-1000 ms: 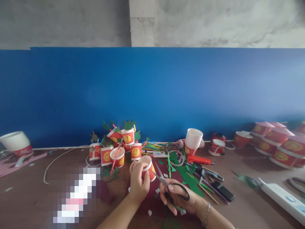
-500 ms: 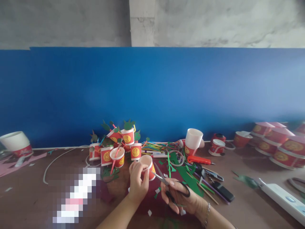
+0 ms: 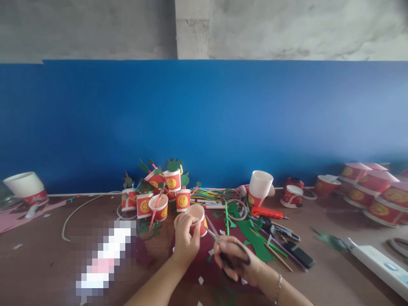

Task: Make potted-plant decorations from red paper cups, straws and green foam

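Note:
My left hand (image 3: pixel 187 239) grips a red-and-white paper cup (image 3: pixel 203 225) by its near left wall, thumb on the outside. The cup's mouth faces up and toward me, and a yellow round print shows on its right side. In my right hand (image 3: pixel 234 257) is a pair of scissors (image 3: pixel 211 229) with black handles. Their blades are spread and the tips point at the cup's right side; whether they touch it I cannot tell. Beneath both hands lies dark red paper (image 3: pixel 199 272) with small white scraps.
Decorated paper cups (image 3: pixel 158 208) with straws and green cutouts stand behind my left hand. Stacked cups (image 3: pixel 260 185), an orange utility knife (image 3: pixel 267 212), green paper (image 3: pixel 251 238) and keys lie to the right. Further right are a white glue gun (image 3: pixel 379 263) and red drum-like cups (image 3: pixel 382 208).
The scissors and my right hand have shifted slightly left, with the blades a little closer together. The whole view has moved slightly; my left hand keeps its hold on the cup.

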`<action>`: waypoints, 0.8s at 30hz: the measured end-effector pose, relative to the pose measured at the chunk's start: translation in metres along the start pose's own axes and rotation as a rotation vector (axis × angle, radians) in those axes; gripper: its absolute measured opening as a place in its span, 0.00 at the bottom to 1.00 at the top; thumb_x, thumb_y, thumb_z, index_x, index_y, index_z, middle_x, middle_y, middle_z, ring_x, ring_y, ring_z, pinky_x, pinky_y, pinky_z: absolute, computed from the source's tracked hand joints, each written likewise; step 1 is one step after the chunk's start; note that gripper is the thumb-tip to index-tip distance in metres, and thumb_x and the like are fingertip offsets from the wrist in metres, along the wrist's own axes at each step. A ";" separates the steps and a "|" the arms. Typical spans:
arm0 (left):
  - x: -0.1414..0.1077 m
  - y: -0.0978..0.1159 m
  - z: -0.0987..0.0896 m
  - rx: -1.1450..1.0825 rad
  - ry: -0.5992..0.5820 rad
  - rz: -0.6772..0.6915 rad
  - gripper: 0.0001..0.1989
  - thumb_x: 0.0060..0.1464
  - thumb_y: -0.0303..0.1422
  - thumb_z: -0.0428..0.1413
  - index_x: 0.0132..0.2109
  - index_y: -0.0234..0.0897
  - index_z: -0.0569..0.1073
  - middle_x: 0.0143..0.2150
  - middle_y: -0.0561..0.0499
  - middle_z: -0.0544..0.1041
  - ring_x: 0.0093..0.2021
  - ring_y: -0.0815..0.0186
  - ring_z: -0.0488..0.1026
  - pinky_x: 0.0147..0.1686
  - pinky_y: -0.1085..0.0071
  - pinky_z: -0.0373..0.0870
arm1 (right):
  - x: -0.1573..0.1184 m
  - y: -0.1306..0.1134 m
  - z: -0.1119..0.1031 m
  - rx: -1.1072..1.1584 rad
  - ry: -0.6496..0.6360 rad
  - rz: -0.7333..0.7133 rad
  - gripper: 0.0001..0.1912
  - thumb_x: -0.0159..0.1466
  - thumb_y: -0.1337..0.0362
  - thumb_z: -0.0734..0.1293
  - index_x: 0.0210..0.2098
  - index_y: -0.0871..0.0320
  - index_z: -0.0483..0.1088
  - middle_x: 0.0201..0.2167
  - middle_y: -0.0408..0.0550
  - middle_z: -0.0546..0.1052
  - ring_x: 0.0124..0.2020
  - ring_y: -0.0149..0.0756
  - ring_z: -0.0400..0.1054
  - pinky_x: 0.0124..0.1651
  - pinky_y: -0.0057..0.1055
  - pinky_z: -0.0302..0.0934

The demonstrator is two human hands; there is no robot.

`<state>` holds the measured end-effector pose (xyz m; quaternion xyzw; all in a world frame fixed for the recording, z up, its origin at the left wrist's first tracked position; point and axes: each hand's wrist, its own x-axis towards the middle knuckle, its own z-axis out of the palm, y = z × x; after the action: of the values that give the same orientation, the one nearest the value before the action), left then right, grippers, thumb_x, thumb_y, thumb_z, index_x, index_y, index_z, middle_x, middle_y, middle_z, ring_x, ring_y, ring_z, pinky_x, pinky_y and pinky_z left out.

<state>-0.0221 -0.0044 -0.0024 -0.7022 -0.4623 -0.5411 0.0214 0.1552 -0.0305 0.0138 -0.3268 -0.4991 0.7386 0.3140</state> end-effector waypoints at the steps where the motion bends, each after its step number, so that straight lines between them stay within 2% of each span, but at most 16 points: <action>1: 0.000 0.000 0.000 -0.003 -0.008 -0.003 0.06 0.56 0.27 0.47 0.31 0.39 0.65 0.26 0.53 0.70 0.31 0.64 0.69 0.44 0.61 0.63 | 0.000 -0.001 -0.002 0.121 0.000 0.028 0.21 0.56 0.47 0.64 0.27 0.61 0.65 0.19 0.39 0.69 0.08 0.17 0.52 0.11 0.18 0.38; 3: -0.001 0.001 0.001 -0.006 -0.017 -0.004 0.07 0.56 0.27 0.47 0.31 0.39 0.65 0.26 0.53 0.70 0.31 0.64 0.70 0.45 0.61 0.63 | -0.001 -0.002 -0.005 0.254 0.014 0.057 0.23 0.57 0.45 0.62 0.27 0.61 0.66 0.19 0.38 0.68 0.08 0.15 0.49 0.12 0.18 0.38; 4: -0.001 0.000 0.001 -0.007 -0.014 -0.002 0.06 0.56 0.26 0.47 0.31 0.39 0.65 0.26 0.53 0.70 0.32 0.64 0.70 0.45 0.61 0.63 | -0.001 -0.003 -0.006 0.241 0.019 0.046 0.23 0.57 0.45 0.62 0.27 0.61 0.66 0.19 0.39 0.68 0.08 0.15 0.49 0.12 0.18 0.38; 10: -0.002 -0.004 0.002 0.000 0.011 0.013 0.05 0.56 0.27 0.48 0.32 0.38 0.66 0.26 0.53 0.70 0.32 0.63 0.70 0.43 0.63 0.64 | 0.003 0.007 0.002 -0.332 0.086 -0.053 0.18 0.49 0.54 0.73 0.25 0.62 0.66 0.13 0.35 0.65 0.10 0.21 0.57 0.12 0.18 0.44; 12: -0.002 -0.004 0.002 0.001 0.008 0.010 0.05 0.56 0.27 0.48 0.32 0.38 0.66 0.26 0.53 0.70 0.32 0.63 0.70 0.43 0.63 0.64 | 0.003 0.009 0.003 -0.258 0.061 -0.064 0.18 0.51 0.53 0.71 0.27 0.62 0.66 0.15 0.37 0.67 0.10 0.21 0.57 0.12 0.18 0.43; 16: -0.003 -0.002 0.002 -0.001 -0.007 -0.002 0.06 0.57 0.27 0.47 0.31 0.39 0.65 0.26 0.53 0.70 0.32 0.63 0.69 0.43 0.62 0.64 | 0.003 0.009 -0.004 0.190 -0.010 -0.025 0.23 0.57 0.45 0.63 0.29 0.62 0.65 0.18 0.39 0.69 0.07 0.16 0.50 0.10 0.18 0.36; 18: -0.002 -0.002 0.002 -0.001 -0.009 -0.002 0.06 0.57 0.28 0.47 0.31 0.39 0.65 0.27 0.52 0.70 0.32 0.63 0.70 0.43 0.61 0.64 | 0.004 0.008 -0.007 0.236 -0.010 -0.027 0.24 0.57 0.44 0.62 0.28 0.62 0.65 0.18 0.39 0.69 0.07 0.16 0.49 0.10 0.18 0.36; 24: -0.001 -0.005 0.003 -0.006 0.016 0.015 0.05 0.56 0.28 0.48 0.33 0.39 0.66 0.27 0.52 0.71 0.33 0.62 0.70 0.42 0.62 0.64 | 0.006 0.011 0.003 -0.249 0.038 -0.102 0.20 0.51 0.52 0.71 0.25 0.63 0.66 0.16 0.39 0.69 0.09 0.21 0.59 0.10 0.17 0.46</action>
<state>-0.0235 -0.0005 -0.0066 -0.7012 -0.4552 -0.5481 0.0270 0.1479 -0.0306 0.0033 -0.3512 -0.5968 0.6477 0.3176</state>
